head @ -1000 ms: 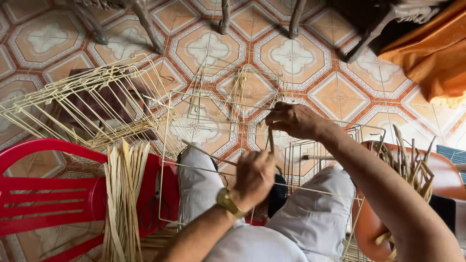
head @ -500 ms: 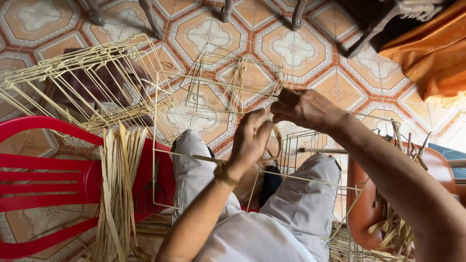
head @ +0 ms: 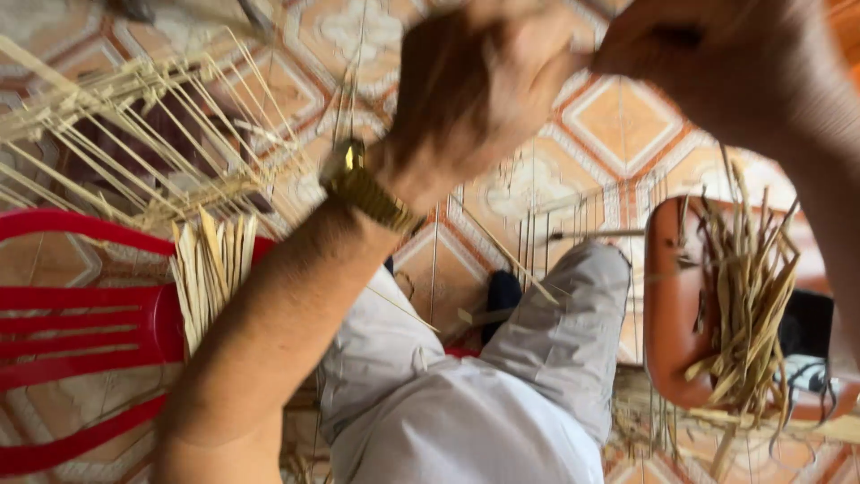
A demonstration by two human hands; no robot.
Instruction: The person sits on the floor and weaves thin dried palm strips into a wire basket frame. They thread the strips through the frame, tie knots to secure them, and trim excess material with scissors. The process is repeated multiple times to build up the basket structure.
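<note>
Left hand [head: 475, 85] and right hand [head: 726, 67] blurry, close together at the top edge; grip too blurred to tell. Red chair [head: 81, 332] left, orange tub [head: 672, 314] of dry strips [head: 748, 287] right, little room between.

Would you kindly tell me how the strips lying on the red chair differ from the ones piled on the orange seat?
The strips on the red chair lie flat and roughly parallel in a neat bundle, while the strips on the orange seat cross and stick up in a loose tangle. The red chair's strips look paler and yellowish; the orange seat's look duller and more olive. Both are long, thin, dried plant strips.
</note>
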